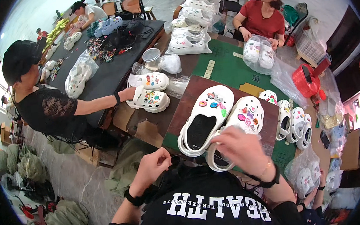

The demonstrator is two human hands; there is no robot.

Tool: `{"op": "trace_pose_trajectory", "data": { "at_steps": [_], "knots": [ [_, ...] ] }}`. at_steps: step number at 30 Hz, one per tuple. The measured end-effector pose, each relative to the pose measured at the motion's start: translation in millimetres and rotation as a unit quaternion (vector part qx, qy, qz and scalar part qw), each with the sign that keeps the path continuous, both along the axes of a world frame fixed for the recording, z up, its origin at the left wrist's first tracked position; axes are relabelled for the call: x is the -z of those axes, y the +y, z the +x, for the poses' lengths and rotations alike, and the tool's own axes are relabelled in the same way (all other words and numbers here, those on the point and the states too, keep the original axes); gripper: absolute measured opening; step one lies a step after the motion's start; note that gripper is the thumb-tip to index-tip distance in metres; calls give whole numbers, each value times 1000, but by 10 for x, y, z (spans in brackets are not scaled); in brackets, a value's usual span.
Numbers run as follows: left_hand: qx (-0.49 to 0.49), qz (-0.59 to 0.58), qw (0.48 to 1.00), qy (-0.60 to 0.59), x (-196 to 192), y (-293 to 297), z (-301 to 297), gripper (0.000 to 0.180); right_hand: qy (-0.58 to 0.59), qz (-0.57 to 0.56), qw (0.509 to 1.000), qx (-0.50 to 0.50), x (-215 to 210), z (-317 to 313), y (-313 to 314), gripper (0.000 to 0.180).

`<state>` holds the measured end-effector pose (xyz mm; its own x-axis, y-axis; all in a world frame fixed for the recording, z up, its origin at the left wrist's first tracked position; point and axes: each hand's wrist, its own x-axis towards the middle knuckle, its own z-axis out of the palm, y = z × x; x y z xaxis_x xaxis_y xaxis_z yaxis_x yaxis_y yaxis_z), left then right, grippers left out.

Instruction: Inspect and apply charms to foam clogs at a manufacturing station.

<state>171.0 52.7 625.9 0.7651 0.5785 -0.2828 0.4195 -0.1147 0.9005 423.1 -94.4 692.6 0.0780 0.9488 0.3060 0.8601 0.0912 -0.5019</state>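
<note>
Your right hand (241, 146) grips the near white clog (236, 129)'s heel strap on the worktop (187, 103) — left hand (153, 164), pinched shut, hovers left of it.

Smooth, matt white foam-plastic clog (204, 119) with glossy coloured plastic charms (214, 102); second white foam-plastic clog (243, 120) of the same finish. Dull dark-brown wooden board (191, 95) on a matt green felt-like tabletop (227, 68). Clear, crinkled glossy plastic bag (259, 53). Soft black cotton-like cloth shirt (213, 211), matt, with white print.
</note>
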Motion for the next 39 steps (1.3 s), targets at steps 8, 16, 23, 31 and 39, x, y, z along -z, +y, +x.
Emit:
{"op": "trace_pose_trajectory", "data": {
  "at_steps": [8, 16, 23, 31, 39],
  "knots": [
    [-116, 13, 992, -55, 71, -92, 129, 5, -88, -40, 995, -3, 330, -284, 195, 20],
    [-358, 108, 857, -355, -32, 229, 132, 7, -1, 67, 996, 55, 158, -261, -146, 17],
    [-466, 142, 742, -460, -169, 768, 42, 23, -80, 54, 968, 230, 331, -135, -440, 25],
    [-449, 238, 754, -416, -287, 1258, -133, 29, -104, -57, 968, 220, 159, -223, -389, 46],
    [-91, -34, 971, -217, 13, 768, 1135, 12, -141, -53, 953, 262, 219, -429, -326, 52]
  ]
}}
